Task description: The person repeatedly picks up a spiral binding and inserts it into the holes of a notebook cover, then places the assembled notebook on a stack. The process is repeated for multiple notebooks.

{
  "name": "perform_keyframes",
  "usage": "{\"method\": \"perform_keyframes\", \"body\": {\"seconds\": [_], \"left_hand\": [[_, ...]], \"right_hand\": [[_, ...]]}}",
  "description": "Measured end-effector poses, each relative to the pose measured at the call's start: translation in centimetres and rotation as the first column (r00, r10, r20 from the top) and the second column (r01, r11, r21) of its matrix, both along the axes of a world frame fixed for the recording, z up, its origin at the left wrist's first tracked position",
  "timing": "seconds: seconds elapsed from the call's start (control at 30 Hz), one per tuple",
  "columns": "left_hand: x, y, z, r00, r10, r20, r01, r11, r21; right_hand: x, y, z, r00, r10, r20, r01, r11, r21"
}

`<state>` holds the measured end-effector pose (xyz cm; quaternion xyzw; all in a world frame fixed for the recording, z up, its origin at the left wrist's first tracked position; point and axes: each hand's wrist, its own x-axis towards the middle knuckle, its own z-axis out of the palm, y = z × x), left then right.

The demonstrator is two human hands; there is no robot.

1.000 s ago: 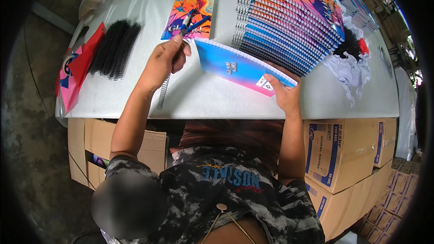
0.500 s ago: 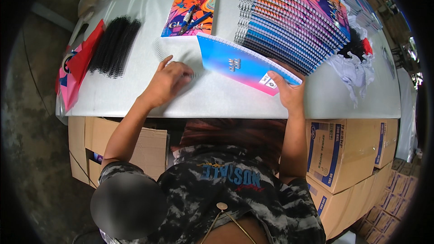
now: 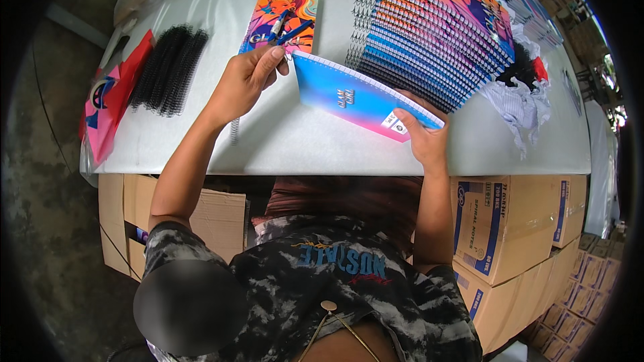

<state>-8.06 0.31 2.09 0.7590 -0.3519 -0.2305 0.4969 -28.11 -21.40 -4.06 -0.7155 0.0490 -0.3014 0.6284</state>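
Observation:
My right hand grips the right end of a blue and pink notebook, thumb on its cover. The notebook is raised over the table, its row of punched holes along the upper edge. My left hand is closed on a thin dark spiral binding coil, its fingertips at the notebook's upper left corner. The coil's lower part shows beneath the left wrist; its middle is hidden by the hand. Just beyond the left hand, blue-handled pliers lie on another notebook with an orange, illustrated cover.
A bundle of black spiral coils lies at the left, beside a red and pink sheet. A fanned stack of coil-bound notebooks fills the back right, next to a crumpled striped cloth. Cardboard boxes stand below the white table.
My left hand has moved up and right to the notebook's upper left corner, bringing the coil with it. My right hand and the notebook have hardly moved.

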Motion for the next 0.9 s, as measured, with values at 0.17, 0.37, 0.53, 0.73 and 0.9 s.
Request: {"method": "perform_keyframes", "body": {"seconds": [0.17,0.37,0.53,0.73,0.9], "left_hand": [[1.3,-0.4,1.4,0.985,-0.057,-0.16,0.057,0.998,-0.005],[1.3,-0.8,3.5,0.68,-0.26,0.685,0.314,0.948,0.048],[0.2,-1.1,5.2,0.669,-0.352,0.655,0.127,0.922,0.366],[-0.8,-1.4,5.8,0.455,-0.542,0.706,-0.016,0.788,0.615],[-1.2,-1.4,-0.8,0.239,0.083,0.967,-0.044,0.996,-0.075]], "right_hand": [[-0.4,-0.1,-0.2,0.999,0.037,-0.008,-0.037,0.999,-0.021],[-0.3,0.1,-0.1,1.0,0.023,0.014,-0.023,1.0,-0.003],[-0.3,0.4,-0.1,0.999,0.042,0.025,-0.042,0.999,-0.008],[-0.4,0.9,-0.1,0.993,0.059,0.101,-0.05,0.994,-0.097],[0.0,1.8,-0.4,0.981,0.068,0.183,-0.022,0.97,-0.241]]}}
